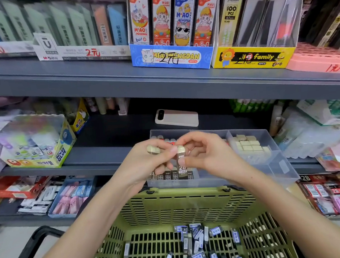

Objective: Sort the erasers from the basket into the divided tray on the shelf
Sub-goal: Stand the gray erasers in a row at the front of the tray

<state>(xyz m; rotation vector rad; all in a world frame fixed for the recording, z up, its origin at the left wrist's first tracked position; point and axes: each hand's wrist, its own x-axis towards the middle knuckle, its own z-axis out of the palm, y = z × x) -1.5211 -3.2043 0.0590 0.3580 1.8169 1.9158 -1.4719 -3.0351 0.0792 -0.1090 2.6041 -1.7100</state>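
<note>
A clear divided tray (276, 161) stands on the middle shelf, just behind a green basket (186, 204). My left hand (145, 162) grips several brown-sleeved erasers (153, 150) above the tray's front left compartment. My right hand (205, 152) pinches one upright brown 2B eraser (181, 162) between thumb and fingers, right beside the left hand. Brown-sleeved erasers (168, 175) stand in a row in the front compartment. Bare cream erasers (248, 145) fill the right compartment. Red-topped erasers (171, 142) show at the back left. Several blue-sleeved erasers (195, 246) lie on the basket floor.
A phone (176, 117) lies on the shelf behind the tray. A glue display box (37, 142) stands at the left. The lower shelf holds trays of pink erasers (71, 198) and red packs (328, 194). Boxes of pencil leads (172, 56) line the upper shelf.
</note>
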